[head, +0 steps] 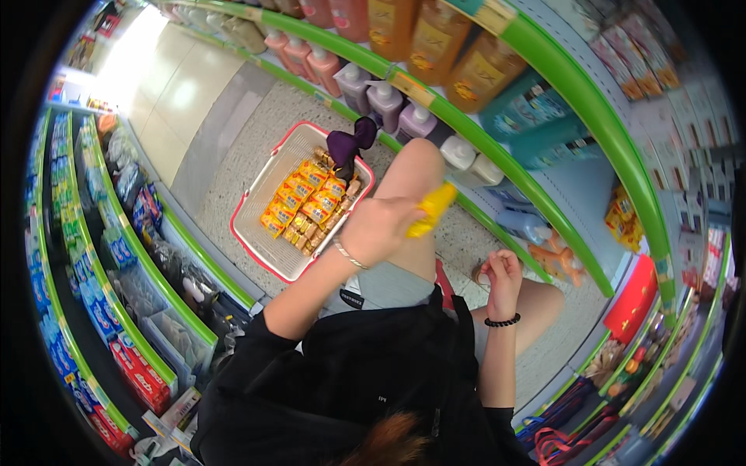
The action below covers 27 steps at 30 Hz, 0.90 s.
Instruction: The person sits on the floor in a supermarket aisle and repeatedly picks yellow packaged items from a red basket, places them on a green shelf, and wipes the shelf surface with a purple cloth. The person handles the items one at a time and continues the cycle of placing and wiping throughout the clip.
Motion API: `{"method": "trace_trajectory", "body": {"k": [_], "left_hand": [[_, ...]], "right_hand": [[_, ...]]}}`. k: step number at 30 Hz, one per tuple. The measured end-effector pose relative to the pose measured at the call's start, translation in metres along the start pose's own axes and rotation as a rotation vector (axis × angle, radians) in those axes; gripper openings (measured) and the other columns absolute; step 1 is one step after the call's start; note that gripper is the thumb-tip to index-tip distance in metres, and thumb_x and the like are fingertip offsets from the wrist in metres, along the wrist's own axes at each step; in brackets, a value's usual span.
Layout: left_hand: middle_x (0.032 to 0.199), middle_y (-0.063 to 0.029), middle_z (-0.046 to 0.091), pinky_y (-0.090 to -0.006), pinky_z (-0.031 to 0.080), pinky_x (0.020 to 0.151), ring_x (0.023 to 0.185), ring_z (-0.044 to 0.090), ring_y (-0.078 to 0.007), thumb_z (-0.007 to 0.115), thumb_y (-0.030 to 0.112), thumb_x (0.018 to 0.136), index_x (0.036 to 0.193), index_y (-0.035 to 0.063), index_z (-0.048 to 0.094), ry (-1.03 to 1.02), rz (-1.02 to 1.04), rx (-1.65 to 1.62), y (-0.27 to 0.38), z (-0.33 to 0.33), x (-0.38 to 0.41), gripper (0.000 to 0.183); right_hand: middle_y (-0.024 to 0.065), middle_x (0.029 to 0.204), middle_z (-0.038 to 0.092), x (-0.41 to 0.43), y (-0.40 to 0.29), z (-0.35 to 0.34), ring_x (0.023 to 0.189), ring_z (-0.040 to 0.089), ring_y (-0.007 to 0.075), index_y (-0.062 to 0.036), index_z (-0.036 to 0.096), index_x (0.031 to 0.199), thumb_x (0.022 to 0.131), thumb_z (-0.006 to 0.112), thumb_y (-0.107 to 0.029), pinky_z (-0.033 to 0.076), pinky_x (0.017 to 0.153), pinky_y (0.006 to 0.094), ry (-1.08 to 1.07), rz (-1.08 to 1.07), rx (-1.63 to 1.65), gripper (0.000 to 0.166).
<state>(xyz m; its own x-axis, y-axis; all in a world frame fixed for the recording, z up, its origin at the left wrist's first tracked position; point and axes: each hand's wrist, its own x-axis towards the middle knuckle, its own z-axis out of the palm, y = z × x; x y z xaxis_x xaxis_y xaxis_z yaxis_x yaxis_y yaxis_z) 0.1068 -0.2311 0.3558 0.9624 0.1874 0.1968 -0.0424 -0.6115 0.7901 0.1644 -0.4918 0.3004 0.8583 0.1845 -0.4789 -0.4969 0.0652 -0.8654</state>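
Note:
My left hand (pixel 376 230) grips a yellow packet (pixel 432 211), blurred, in front of my raised knee. Just left of that hand, a white plastic shopping basket (pixel 249 216) with a red rim stands on the floor. Orange-yellow packets (pixel 300 189) lie in rows inside it, along with gold-wrapped pieces (pixel 303 227). A dark purple cloth-like item (pixel 345 145) hangs over the basket's far right side. Over by my other leg, my right hand (pixel 504 274) is raised with its fingers curled in and nothing visible in them.
Pump bottles (pixel 384 105) and large bottles (pixel 437 38) fill the green-edged shelf ahead. More yellow packets (pixel 622 218) sit on a shelf at right. Boxed goods (pixel 140 373) line the left shelves. A red item (pixel 632 300) juts out at right.

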Motion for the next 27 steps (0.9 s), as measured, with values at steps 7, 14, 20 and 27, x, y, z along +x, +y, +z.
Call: {"method": "trace_trajectory", "body": {"k": [7, 14, 20, 27], "left_hand": [[0.056, -0.0144, 0.055, -0.0342, 0.043, 0.046, 0.047, 0.056, -0.0241, 0.057, 0.018, 0.082, 0.076, 0.0012, 0.057, 0.383, -0.553, 0.082, -0.111, -0.068, -0.042, 0.018], [0.057, -0.0156, 0.057, -0.0351, 0.046, 0.049, 0.049, 0.059, -0.0241, 0.059, 0.02, 0.08, 0.069, -0.0004, 0.053, 0.225, -0.809, 0.179, -0.277, -0.057, -0.064, 0.024], [0.068, -0.0208, 0.059, -0.0416, 0.048, 0.061, 0.067, 0.06, -0.0327, 0.058, 0.019, 0.075, 0.074, -0.0003, 0.055, -0.003, -0.77, 0.477, -0.39, -0.01, -0.059, 0.02], [0.07, -0.0106, 0.064, -0.0367, 0.051, 0.057, 0.067, 0.065, -0.0257, 0.052, 0.018, 0.079, 0.083, 0.0059, 0.06, -0.258, -0.735, 0.786, -0.443, 0.031, -0.037, 0.015]], "right_hand": [[0.003, 0.076, 0.055, 0.026, 0.0, 0.023, 0.068, 0.051, 0.0106, -0.0049, 0.054, 0.088, 0.086, 0.053, -0.012, 0.043, 0.064, 0.0227, 0.031, 0.158, -0.1, 0.007], [0.0034, 0.077, 0.057, 0.035, 0.02, 0.046, 0.068, 0.052, 0.0094, -0.0042, 0.055, 0.088, 0.087, 0.051, -0.014, 0.043, 0.065, 0.0217, -0.007, 0.257, -0.299, 0.011], [0.0035, 0.076, 0.06, 0.029, 0.037, 0.052, 0.069, 0.055, 0.01, -0.0035, 0.057, 0.09, 0.087, 0.051, -0.018, 0.044, 0.062, 0.0223, 0.04, 0.341, -0.468, 0.015], [0.0025, 0.077, 0.06, 0.023, 0.042, 0.065, 0.069, 0.055, 0.0095, -0.0029, 0.056, 0.091, 0.089, 0.048, -0.019, 0.045, 0.064, 0.0229, 0.057, 0.372, -0.574, 0.018]]}}
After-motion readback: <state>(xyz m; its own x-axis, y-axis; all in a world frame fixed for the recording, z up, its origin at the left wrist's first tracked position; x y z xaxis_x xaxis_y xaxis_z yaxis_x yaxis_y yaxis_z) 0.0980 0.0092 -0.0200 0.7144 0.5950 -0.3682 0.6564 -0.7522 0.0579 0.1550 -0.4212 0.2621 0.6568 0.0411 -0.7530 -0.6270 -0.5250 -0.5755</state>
